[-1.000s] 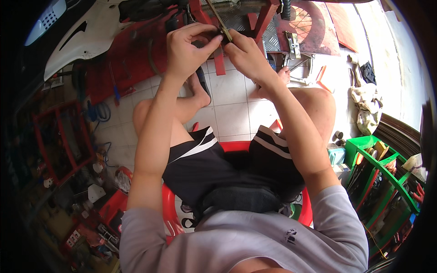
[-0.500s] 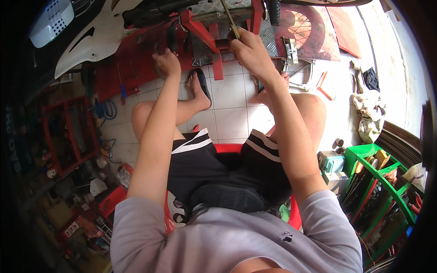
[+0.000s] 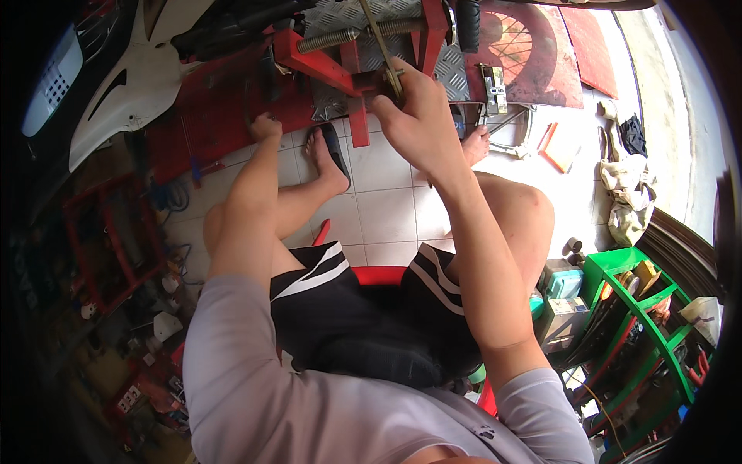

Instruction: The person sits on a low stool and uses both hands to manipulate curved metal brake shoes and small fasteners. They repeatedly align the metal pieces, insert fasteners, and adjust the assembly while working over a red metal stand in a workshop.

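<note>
My right hand [image 3: 419, 114] is wrapped round a long, flat brass-coloured metal tool [image 3: 378, 42], its lower end against a dark bolt fitting on the red metal stand [image 3: 309, 60], which has coiled springs along its top. My left hand [image 3: 265, 126] is low at the left, over the red mat [image 3: 166, 116], fingers curled; what they hold is too dim and small to name. A checker plate [image 3: 323, 23] lies under the stand, and a small silver metal block [image 3: 493, 87] sits to the right of my right hand.
A white vehicle panel [image 3: 116, 100] is at upper left. Red frames [image 3: 104, 205] and cluttered tools line the left. A green rack [image 3: 651, 325] with tools is at lower right, beside pale cloth [image 3: 626, 193]. My knees and feet surround the tiled floor [image 3: 386, 209].
My left hand left the tool by my right hand and moved down-left to the mat. My right hand stays on the tool, now slightly lower in the picture.
</note>
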Available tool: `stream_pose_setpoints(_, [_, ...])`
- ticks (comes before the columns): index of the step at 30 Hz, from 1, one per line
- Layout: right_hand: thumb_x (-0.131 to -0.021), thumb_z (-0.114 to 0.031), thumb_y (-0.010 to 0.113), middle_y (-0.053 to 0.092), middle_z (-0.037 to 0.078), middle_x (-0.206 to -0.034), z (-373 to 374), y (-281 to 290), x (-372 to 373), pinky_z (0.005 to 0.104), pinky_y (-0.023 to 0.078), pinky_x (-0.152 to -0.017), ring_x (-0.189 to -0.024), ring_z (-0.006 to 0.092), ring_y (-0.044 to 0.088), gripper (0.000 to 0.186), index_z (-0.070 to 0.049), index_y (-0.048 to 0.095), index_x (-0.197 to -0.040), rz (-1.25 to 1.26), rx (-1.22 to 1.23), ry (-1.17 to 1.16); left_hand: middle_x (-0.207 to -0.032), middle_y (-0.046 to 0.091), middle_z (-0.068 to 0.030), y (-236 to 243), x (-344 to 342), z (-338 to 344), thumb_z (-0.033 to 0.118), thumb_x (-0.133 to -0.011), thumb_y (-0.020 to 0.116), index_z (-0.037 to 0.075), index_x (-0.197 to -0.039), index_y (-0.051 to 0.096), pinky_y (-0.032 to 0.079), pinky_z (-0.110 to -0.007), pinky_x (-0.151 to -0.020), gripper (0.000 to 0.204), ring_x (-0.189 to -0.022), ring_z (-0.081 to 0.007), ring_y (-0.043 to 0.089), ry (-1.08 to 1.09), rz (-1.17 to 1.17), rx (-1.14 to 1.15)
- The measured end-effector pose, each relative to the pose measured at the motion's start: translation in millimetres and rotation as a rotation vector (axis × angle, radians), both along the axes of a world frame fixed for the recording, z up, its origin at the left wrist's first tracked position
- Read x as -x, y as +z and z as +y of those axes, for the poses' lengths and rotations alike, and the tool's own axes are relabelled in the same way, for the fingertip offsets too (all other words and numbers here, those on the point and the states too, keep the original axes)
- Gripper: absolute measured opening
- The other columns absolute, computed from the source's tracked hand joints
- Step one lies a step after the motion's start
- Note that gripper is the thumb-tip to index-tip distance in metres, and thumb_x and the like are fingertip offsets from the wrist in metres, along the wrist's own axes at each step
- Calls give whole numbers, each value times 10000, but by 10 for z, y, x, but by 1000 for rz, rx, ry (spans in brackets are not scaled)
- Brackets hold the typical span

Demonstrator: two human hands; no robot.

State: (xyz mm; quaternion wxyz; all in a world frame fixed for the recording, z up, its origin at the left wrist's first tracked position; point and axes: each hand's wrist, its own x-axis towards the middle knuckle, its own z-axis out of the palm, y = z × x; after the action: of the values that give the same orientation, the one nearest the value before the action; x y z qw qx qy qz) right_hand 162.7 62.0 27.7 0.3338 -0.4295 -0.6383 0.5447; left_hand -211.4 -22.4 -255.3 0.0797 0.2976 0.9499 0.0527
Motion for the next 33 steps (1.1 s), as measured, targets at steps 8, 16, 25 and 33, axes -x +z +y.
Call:
stream_pose_setpoints(8, [-721, -88, 554, 496, 222, -552, 18, -63, 39, 410, 428, -545, -499, 365, 511, 182, 64, 479, -788, -19, -26, -38, -1039, 702, -147, -18, -22, 101, 180, -805, 695, 121, -1043, 729, 532, -409, -879, 248, -984, -323, 665, -112, 77, 136])
stream_pose_setpoints(16, [-754, -112, 623, 579, 139, -571, -55, 44, 62, 317, 467, -482, -485, 202, 616, 194, 52, 530, -802, 150, 37, 70, -875, 728, -98, 867, 6, 463, 166, -798, 713, 49, -983, 719, 550, -314, -606, 219, -732, -178, 698, -360, -546, 752])
stream_pose_setpoints(25, [-745, -69, 634, 574, 45, -653, -116, -184, 148, 249, 394, -455, -505, 88, 509, 211, 16, 553, -921, 190, -23, 167, -816, 704, -69, 2852, -1342, 22, 27, -819, 709, -30, -991, 696, 524, -265, -644, 182, -704, -120, 651, -757, -1251, 98])
stream_pose_setpoints(33, [-783, -64, 582, 635, 69, -689, -163, -111, 77, 244, 387, -455, -518, 77, 519, 177, -1, 508, -932, 273, 139, 112, -900, 714, -71, 2786, -2057, 102, 18, -848, 708, -16, -1007, 693, 515, -233, -687, 163, -769, -126, 667, -607, -1174, -979])
